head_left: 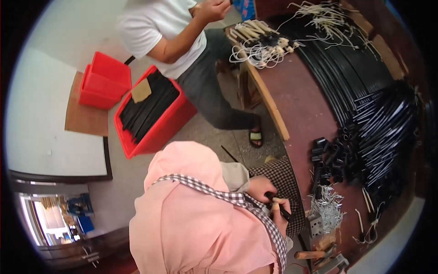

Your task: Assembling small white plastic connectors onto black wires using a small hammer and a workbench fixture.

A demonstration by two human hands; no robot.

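Note:
Neither my left hand nor my right hand shows in the head view. Close in front, seen from above and behind, a person in a pink covering (196,228) with a checked band leans toward the table. Beige sleeves lead to that person's hands (260,189), which hold a short black tube-like piece (284,212) above a checked cloth on the lap. Beside them on the reddish-brown table (292,91) lie a heap of short black tube pieces (326,160) and a pile of small silvery metal pins (329,208).
Long black strips (328,77), thin shiny rods (388,132) and white cable bundles (262,50) cover the table's far and right parts. Hammer-like tools (319,255) lie near its lower edge. Another person in a white shirt (171,36) stands beside a red bin (171,130) of black strips.

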